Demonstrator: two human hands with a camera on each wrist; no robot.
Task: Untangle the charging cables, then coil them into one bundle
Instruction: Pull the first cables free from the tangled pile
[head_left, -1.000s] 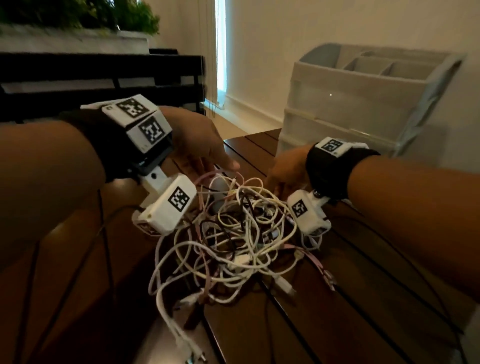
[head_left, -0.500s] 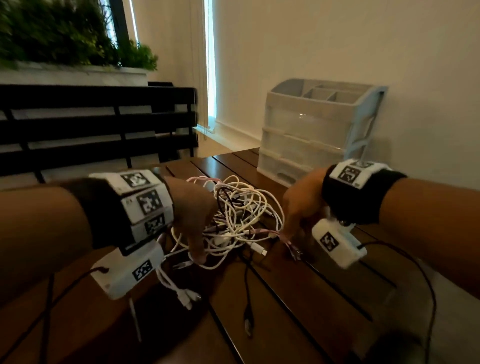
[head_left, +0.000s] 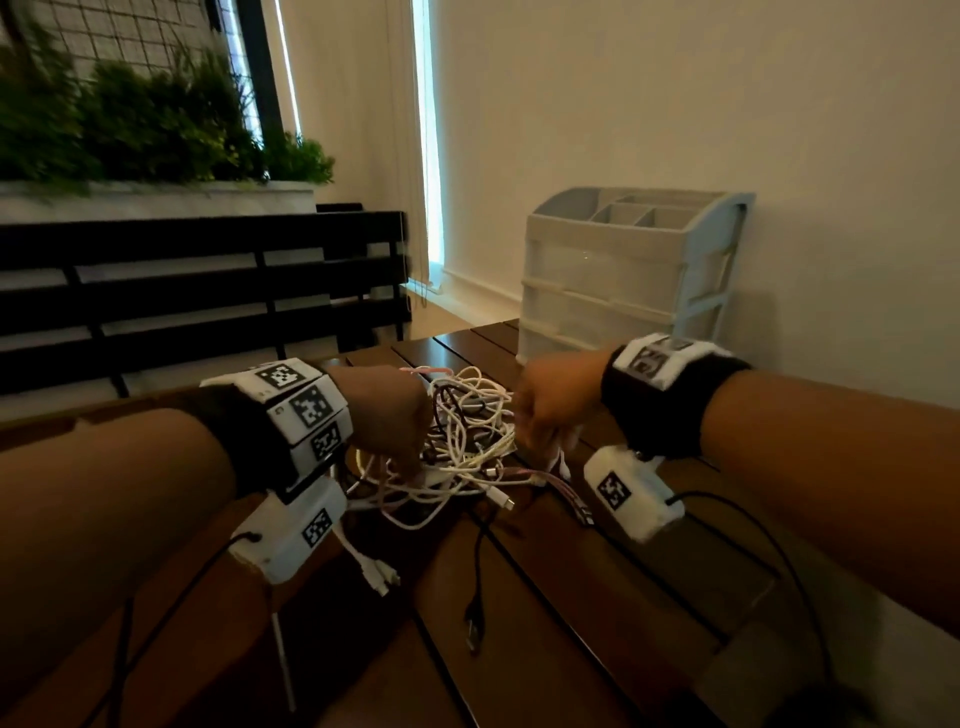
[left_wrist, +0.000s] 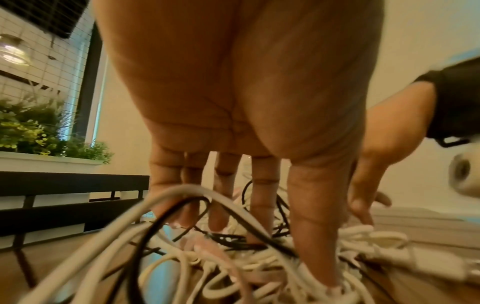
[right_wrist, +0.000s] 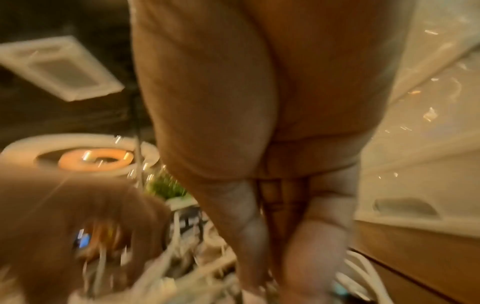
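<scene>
The left hand (head_left: 387, 415) is down on the near left side of the tangle of charging cables (head_left: 467, 447), fingers (left_wrist: 221, 205) straight and spread, tips pressed into the white, black and pink loops, nothing curled around a strand. A white cable and a black one arch up right across the left wrist view. Over on the far side, the right hand (head_left: 558, 402) is at the right edge of the pile, fingers pointing down into the cords; the right wrist view is smeared with blur, so whether it pinches a strand cannot be told. The heap sits mid-counter on the dark slatted wooden counter (head_left: 545, 623), the two hands flanking it. A white connector end (head_left: 501, 500) pokes out toward the person, a black USB plug (head_left: 472, 631) lies further toward the near edge, and white plugs (head_left: 379, 574) trail off below the left wrist. Behind the pile, a pale plastic drawer organizer (head_left: 618, 275) stands against the wall.
</scene>
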